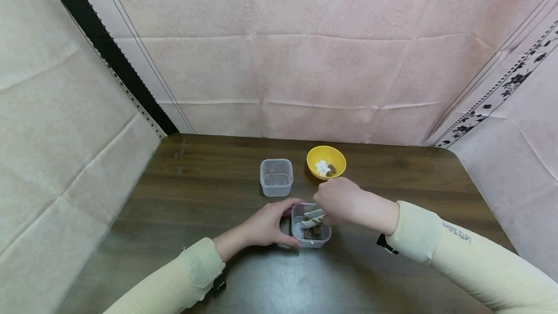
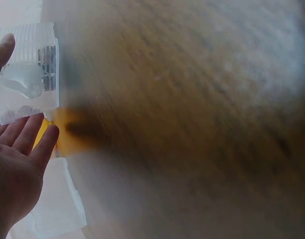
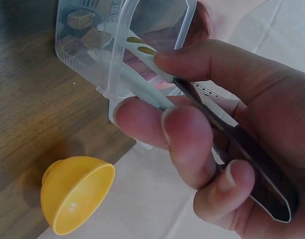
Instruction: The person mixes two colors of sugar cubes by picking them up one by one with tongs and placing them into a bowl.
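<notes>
My right hand (image 1: 344, 202) grips small tongs (image 3: 252, 149) with dark metal handles and pale, gold-marked tips. The tips reach down into a clear plastic container (image 1: 313, 244), close to several brown cubes (image 3: 79, 20) on its bottom. My left hand (image 1: 267, 224) holds this container from the left, thumb at the near side and fingers at the far side. In the left wrist view, the thumb and fingers span the ribbed container (image 2: 30, 42). Just beyond my right hand is a yellow bowl (image 1: 313, 157) with white cubes (image 1: 322, 167) and brown cubes (image 1: 332, 169) in it.
A second clear container (image 1: 276, 191) stands behind the left hand, to the left of the bowl. Everything rests on a dark wooden table (image 1: 196, 217). Pale patterned cloth (image 1: 270, 62) hangs along the table's back edge and both sides.
</notes>
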A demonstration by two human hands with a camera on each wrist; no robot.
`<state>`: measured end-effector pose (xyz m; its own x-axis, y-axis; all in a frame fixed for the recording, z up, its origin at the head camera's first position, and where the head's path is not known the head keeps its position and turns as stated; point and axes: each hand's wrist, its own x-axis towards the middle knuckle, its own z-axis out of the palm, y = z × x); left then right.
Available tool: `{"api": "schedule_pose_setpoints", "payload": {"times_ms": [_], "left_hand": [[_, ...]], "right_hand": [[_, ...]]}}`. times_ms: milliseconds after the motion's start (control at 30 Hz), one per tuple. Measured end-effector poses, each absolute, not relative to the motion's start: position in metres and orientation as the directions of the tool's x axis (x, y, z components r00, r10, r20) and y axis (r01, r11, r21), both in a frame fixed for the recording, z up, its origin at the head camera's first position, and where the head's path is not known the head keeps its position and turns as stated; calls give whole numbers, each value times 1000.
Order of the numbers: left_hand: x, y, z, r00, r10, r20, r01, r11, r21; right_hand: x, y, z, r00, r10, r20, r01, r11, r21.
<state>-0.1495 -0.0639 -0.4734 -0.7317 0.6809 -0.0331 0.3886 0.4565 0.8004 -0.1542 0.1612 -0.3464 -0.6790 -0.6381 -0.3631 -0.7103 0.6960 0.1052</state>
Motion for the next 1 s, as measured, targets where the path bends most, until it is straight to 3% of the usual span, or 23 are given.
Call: {"api": "schedule_pose_setpoints", "payload": {"times_ms": [567, 1000], "left_hand": [[-151, -63, -473, -734, 677, -53, 376, 471, 798], [-152, -63, -473, -736, 675, -47, 373, 462, 805]], "right_hand": [[-137, 169, -322, -699, -664, -267, -710, 689, 147], [-124, 176, -315, -657, -747, -100, -746, 626, 228]]}}
